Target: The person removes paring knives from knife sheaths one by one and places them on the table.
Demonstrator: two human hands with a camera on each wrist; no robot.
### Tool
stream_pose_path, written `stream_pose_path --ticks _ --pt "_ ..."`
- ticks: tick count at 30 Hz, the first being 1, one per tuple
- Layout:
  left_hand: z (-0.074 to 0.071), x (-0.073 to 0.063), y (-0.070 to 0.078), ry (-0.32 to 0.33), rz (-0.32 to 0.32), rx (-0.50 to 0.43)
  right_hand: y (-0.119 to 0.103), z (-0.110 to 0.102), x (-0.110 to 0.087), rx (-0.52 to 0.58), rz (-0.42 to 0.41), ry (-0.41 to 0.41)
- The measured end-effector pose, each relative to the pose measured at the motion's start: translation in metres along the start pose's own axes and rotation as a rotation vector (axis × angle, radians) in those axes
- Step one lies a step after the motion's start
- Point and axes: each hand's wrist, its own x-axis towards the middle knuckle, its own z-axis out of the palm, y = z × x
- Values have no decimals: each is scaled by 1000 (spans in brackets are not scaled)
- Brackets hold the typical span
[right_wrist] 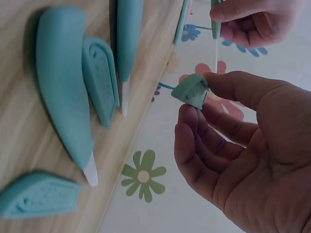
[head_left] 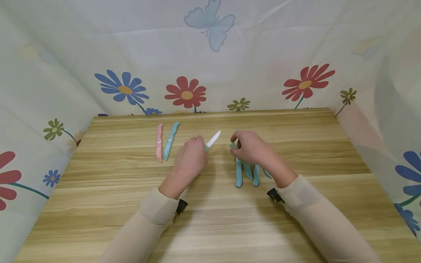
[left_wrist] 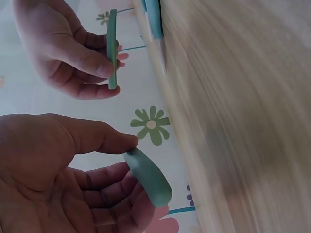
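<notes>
My left hand (head_left: 192,157) grips a small knife by its green handle (left_wrist: 149,177). The bare white blade (head_left: 214,138) points up and to the right, towards the other hand. Between thumb and fingertips, my right hand (head_left: 251,148) pinches a green knife sheath (right_wrist: 190,92), apart from the blade. Below that hand lie two turquoise-handled knives (right_wrist: 63,82) with pale blades showing. Turquoise sheaths lie by them, one sheath (right_wrist: 100,80) between the two knives and another sheath (right_wrist: 41,194) to their right, partly covered by the right hand in the head view.
Left of the hands, a pink sheathed knife (head_left: 159,142) and a blue sheathed knife (head_left: 171,140) lie side by side on the wooden table (head_left: 210,226). A flower-printed cloth (head_left: 256,69) hangs behind the table's far edge and at both sides.
</notes>
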Motion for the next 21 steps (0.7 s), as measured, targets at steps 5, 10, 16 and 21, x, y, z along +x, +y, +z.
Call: stream_pose_path --ticks 5,10,16,21 --pt "4 -1 -1 -28 2 -77 -5 8 4 20 59 -24" --pt "9 -2 1 -56 21 -138 -10 17 8 51 121 -31" --pt "15 -4 6 -109 35 -189 -15 25 8 37 170 -18" --pt "22 -5 13 -145 17 -179 -18 29 9 19 215 -36"
